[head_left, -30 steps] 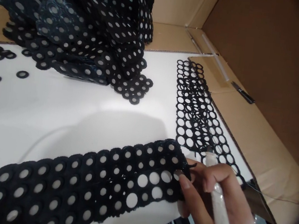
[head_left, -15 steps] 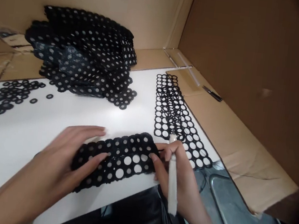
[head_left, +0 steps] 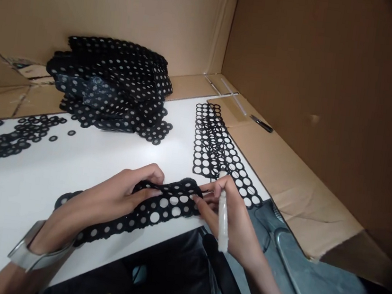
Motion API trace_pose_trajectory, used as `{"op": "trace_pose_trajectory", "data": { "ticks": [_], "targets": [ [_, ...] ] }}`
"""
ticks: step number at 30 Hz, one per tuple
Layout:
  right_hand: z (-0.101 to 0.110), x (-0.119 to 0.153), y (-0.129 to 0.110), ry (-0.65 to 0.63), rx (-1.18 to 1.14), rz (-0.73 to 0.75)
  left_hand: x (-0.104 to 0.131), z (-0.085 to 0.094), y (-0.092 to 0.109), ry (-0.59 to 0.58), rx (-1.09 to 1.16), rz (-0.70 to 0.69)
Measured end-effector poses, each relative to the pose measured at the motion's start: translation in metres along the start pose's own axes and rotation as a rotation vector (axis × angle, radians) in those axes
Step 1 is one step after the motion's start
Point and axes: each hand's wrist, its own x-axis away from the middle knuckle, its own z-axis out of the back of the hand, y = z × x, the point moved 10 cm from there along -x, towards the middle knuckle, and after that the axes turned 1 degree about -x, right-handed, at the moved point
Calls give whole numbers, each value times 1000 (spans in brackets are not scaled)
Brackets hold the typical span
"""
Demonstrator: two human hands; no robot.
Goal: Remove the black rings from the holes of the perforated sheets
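Note:
A black sheet of joined rings [head_left: 145,211] lies across the white table's front edge. Some of its round centres show larger white openings; others hold smaller grey-white dots. My left hand [head_left: 122,194], with a watch on the wrist, pinches the sheet near its middle, thumb on the near side and fingers behind. At its right end, the thumb of my right hand [head_left: 226,208] presses on the sheet, fingers partly hidden behind. A slim white pen-like tool [head_left: 223,222] is also held in that hand; its tip is hard to make out.
Black polka-dotted sheets [head_left: 118,85] are heaped at the back. Loose black rings [head_left: 22,135] lie at left. Open-holed black sheets [head_left: 214,144] overlap along the right edge. A dark pen-like object [head_left: 261,123] rests on cardboard [head_left: 269,161]; cardboard walls rise behind.
My left hand has moved right along the sheet and closed on its middle, uncovering the sheet's left part. My right hand keeps hold of the tool. The view has shifted.

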Motion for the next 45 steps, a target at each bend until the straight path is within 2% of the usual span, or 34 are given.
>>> {"op": "trace_pose_trajectory", "data": {
  "ticks": [2,4,7,9,11,15,18,24,30,37,41,45],
  "targets": [
    [6,-1,-4,28,59,12,0,0,-1,-3,-11,0],
    [20,-2,-12,122,90,51,1,2,-5,10,-44,14],
    [38,-3,-31,252,-4,184,1,4,-14,28,-88,25],
    [34,-7,-41,196,-101,261,1,3,-18,34,-99,18],
    [20,-15,-43,57,-197,260,0,2,-19,28,-77,8],
    [-15,-30,-31,-239,-420,115,-1,0,-16,23,-14,-7],
    [-34,-32,-20,-363,-427,16,-1,-1,-11,31,10,-35],
    [-47,-25,-16,-339,-390,-2,-2,-3,-8,38,60,-49],
    [-48,-24,-5,-330,-206,-55,-1,-4,-9,40,42,-48],
    [-46,-22,1,-328,-108,-37,-1,-4,-10,43,81,-45],
    [-47,-22,-2,-335,11,9,-1,-3,-7,70,93,-62],
    [-57,-23,-13,-334,154,57,2,2,1,132,98,-102]
  ]
}}
